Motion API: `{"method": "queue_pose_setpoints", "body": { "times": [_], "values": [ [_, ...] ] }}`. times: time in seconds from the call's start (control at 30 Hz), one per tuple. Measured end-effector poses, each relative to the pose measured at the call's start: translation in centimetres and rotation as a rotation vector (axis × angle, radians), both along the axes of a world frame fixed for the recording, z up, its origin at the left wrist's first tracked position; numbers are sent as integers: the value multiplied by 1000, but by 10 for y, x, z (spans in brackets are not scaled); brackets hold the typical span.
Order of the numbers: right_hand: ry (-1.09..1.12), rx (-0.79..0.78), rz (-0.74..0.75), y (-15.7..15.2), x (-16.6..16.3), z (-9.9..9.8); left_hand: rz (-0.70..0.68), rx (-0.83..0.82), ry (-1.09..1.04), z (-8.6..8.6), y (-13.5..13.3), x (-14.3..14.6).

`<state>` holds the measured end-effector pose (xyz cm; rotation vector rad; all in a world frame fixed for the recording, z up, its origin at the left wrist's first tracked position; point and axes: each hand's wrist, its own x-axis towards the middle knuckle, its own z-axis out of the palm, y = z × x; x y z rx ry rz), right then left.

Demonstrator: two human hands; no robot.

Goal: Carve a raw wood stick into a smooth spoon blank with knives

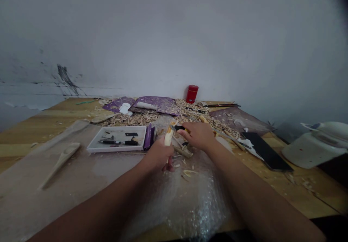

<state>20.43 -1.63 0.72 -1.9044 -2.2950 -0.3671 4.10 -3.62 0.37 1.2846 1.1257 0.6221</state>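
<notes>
My left hand [159, 153] is closed around a pale piece of wood [169, 135], which stands nearly upright with its top end showing above the fist. My right hand [199, 133] grips a carving knife [179, 128] with a dark and yellow handle; its blade end meets the upper part of the wood. The exact blade shape is too small to make out. Beneath the hands, wood shavings [189, 172] and other wooden pieces lie on clear plastic wrap [201, 205]. A carved wooden spoon [61, 160] rests on the sheet at the left.
A white tray [94, 148] with a black pen-like tool [108, 142] stands left of my hands. Heaped shavings [138, 119], purple sheets [160, 102] and a red can [192, 94] are at the back. To the right lie a black flat slab [268, 151] and a white pot [312, 147].
</notes>
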Motion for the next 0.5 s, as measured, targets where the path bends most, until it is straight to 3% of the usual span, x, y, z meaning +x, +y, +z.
{"method": "queue_pose_setpoints", "body": {
  "times": [0.17, 0.23, 0.3, 0.37, 0.5],
  "values": [
    [19, 26, -16, 6, 0, -1, 20, 17, 46, 0, -2, 2],
    [35, 24, -148, 10, 12, 2, 16, 27, 83, -2, -7, 5],
    [62, 29, -375, 13, 29, 7, -12, 29, 114, -3, -11, 7],
    [100, 115, -472, 13, 42, 11, -16, 17, 103, -4, -12, 7],
    [99, 122, -307, 5, 33, 13, 40, 27, 14, -4, -2, 1]
  ]
}}
